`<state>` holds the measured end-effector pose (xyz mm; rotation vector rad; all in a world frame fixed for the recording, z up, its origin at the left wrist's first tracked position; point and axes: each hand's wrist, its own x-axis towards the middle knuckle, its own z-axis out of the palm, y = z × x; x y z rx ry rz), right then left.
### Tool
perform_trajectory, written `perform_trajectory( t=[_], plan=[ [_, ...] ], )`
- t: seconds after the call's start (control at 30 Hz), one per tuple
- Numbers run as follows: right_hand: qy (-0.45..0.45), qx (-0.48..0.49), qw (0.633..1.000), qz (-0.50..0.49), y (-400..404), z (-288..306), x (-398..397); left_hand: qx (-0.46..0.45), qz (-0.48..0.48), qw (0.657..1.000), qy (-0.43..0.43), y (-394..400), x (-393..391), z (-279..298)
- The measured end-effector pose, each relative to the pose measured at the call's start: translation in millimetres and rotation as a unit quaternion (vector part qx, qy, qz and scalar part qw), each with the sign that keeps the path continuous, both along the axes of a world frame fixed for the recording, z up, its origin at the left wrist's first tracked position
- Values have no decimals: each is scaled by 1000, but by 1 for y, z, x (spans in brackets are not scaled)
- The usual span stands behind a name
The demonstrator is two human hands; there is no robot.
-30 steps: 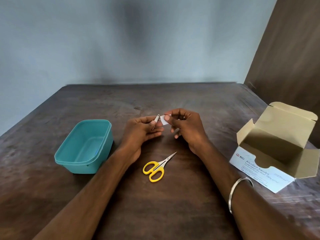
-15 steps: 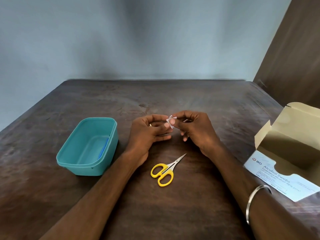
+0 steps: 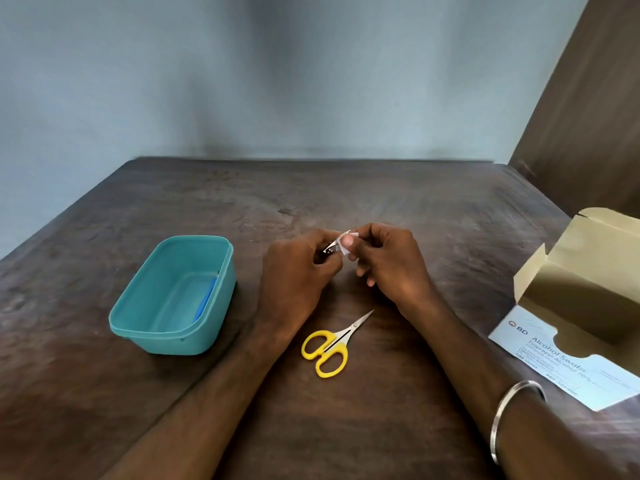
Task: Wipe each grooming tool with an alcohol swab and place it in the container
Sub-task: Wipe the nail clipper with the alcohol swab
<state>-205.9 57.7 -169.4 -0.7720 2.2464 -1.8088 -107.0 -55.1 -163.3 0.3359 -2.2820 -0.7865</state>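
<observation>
Left hand: the person's left hand [image 3: 294, 271] gripped a small silver metal nail clipper [image 3: 331, 245] above the middle of the dark brown wooden table [image 3: 398, 427], fingers curled round it, which appeared to steady the tool for wiping.
Right hand: the right hand [image 3: 388, 265] pinched a small white alcohol swab [image 3: 346, 244] between thumb and fingertips, folded over the clipper's free end, seemingly so that both faces were rubbed at once.
Tool in hand: the clipper was held clear of the table, between the two hands, not yet in the container.
Container: a teal rectangular plastic container [image 3: 221, 271] stood open towards the table's left edge, just beside the left wrist, probably for a short drop; a slim blue object [image 3: 207, 299] lay against its inner right wall, too unclear to name.
Waiting tool: small scissors with yellow plastic handles [image 3: 329, 344] lay flat nearer the table's front edge, between the two forearms, blades closed, apparently unwiped.
Supply: an open cardboard box of swabs [image 3: 554, 348] sat at the table's right edge, flaps up, within the right arm's reach.
Writing: the box read "BD", "Alcohol Swabs", and seemingly "Isopropyl Alcohol 70%"; smaller print was illegible.
Wrist: a silver metal bangle [image 3: 509, 407] ringed the right forearm.
</observation>
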Motion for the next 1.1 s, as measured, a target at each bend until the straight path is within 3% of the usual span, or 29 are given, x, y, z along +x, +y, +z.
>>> perform_trajectory(
  t=[0.33,0.7,0.9,1.1],
  plan=[
    [-65,-10,998,-9,-2,7,9,-133,60,988,-42,4,0,7],
    [31,13,999,-37,-5,9,13,-128,94,983,-89,1,-2,8],
    [5,-4,999,-52,-2,10,6,-83,64,994,-27,0,1,8],
    [-42,-16,999,1,7,14,2,-70,39,997,-14,-5,2,4]
  ],
)
